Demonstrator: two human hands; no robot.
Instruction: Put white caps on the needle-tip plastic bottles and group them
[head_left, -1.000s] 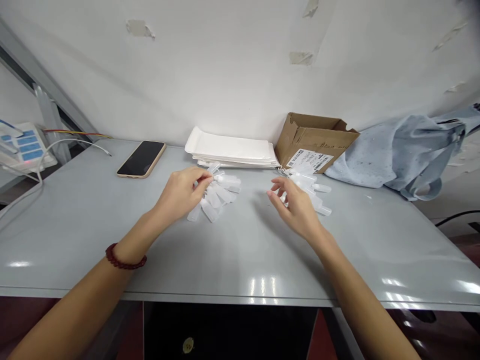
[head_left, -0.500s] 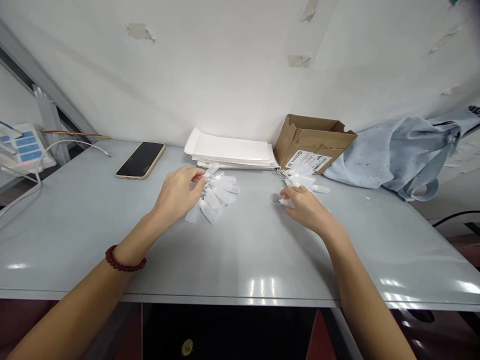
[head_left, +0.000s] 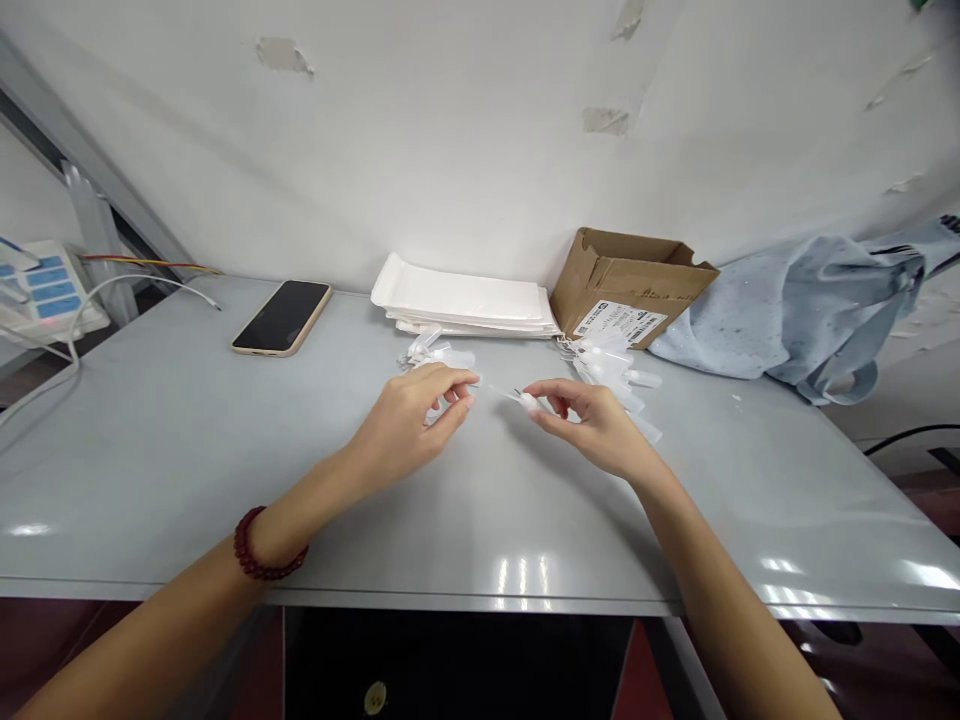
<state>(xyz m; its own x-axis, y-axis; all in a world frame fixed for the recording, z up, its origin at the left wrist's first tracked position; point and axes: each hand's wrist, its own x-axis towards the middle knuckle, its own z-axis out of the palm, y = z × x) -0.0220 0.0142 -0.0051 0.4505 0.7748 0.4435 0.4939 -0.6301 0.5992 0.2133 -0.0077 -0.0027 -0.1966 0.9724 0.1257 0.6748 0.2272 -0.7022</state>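
My left hand [head_left: 409,425] hovers over the grey table [head_left: 187,470] at the centre, its fingers pinched on a small translucent plastic tube that is mostly hidden behind them. My right hand [head_left: 589,420] is close beside it, pinching another small clear plastic piece [head_left: 517,397] at thumb and forefinger, the tip pointing toward the left hand. A cluster of the same translucent tubes [head_left: 439,355] lies just behind the left hand. A second cluster of tubes [head_left: 619,375] lies behind the right hand, next to the box.
A phone [head_left: 283,317] lies face up at the back left. A stack of white bags [head_left: 461,300] rests against the wall. An open cardboard box [head_left: 630,285] and a blue cloth bag [head_left: 817,300] stand at the back right. A power strip with cables [head_left: 45,300] is at far left.
The left hand has left its tube cluster and moved right to the centre. The right hand picked a piece from its cluster and brought it left toward the other hand.
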